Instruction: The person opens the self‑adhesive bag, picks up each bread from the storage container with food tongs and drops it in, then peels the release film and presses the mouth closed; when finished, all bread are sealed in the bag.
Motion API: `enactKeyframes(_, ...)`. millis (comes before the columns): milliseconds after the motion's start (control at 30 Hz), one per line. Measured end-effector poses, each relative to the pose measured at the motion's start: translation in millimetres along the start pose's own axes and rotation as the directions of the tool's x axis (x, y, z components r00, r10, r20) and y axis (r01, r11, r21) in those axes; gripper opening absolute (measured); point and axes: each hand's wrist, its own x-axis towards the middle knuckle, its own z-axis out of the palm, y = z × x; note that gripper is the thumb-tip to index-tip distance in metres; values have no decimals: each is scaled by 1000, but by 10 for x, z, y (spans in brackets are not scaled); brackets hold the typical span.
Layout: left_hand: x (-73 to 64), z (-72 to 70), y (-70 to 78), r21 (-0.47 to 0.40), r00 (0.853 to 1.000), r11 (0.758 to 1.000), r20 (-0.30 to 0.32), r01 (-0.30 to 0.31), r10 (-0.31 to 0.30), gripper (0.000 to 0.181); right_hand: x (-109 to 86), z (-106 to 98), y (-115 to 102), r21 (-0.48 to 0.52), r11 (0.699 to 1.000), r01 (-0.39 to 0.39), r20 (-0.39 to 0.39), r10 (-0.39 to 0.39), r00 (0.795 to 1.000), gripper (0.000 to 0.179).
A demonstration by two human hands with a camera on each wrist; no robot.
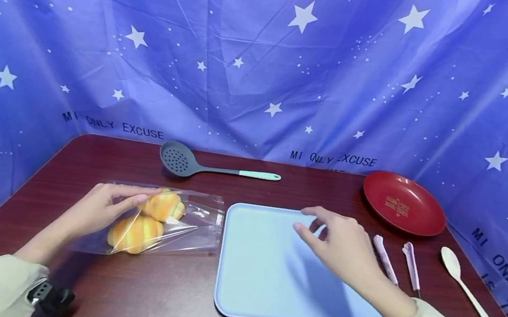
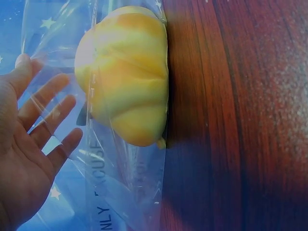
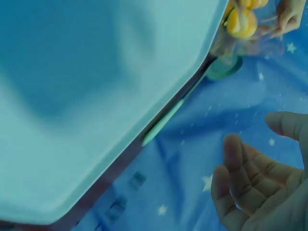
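Two bread rolls [image 1: 135, 234], golden with pale stripes, lie inside a clear plastic bag [image 1: 198, 226] on the left of the table. My left hand [image 1: 98, 207] pinches the film at the bag's far left side between thumb and index finger, close to the rolls. In the left wrist view its other fingers spread behind the film, beside one roll [image 2: 130, 77]. My right hand [image 1: 344, 247] hovers over a light blue tray [image 1: 258, 267], fingers loosely bent and thumb apart. It holds nothing, as the right wrist view also shows.
A grey slotted skimmer [image 1: 178, 158] with a mint handle lies behind the bag and tray. At the back right sits a red plate [image 1: 403, 204]. Two pale-handled utensils [image 1: 411, 264] and a white spoon [image 1: 469, 291] lie right of the tray. A starry blue curtain [image 1: 256, 72] surrounds the table.
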Motion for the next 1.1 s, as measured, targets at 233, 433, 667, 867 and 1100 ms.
enactKeyframes(233, 28, 15, 20, 4, 1000, 1000, 9, -3, 3, 27, 92, 205, -234, 164, 985, 45, 85, -59, 995, 29)
enactKeyframes(433, 29, 4, 28, -3, 1000, 1000, 16, 9, -9, 27, 198, 384, -384, 297, 953, 56, 152, -105, 983, 30)
enactKeyframes(667, 24, 0, 18, -3, 1000, 1000, 12, 12, -12, 26, 356, 656, -601, 407, 913, 16, 253, -130, 959, 38)
enactKeyframes(867, 28, 2, 12, -6, 1000, 1000, -7, -19, 19, 26, 449, 846, -808, 449, 893, -28, 336, -140, 931, 45)
enactKeyframes(1100, 27, -7, 9, -10, 1000, 1000, -7, -15, 15, 26, 529, 1011, -923, 462, 881, -98, 441, -132, 888, 50)
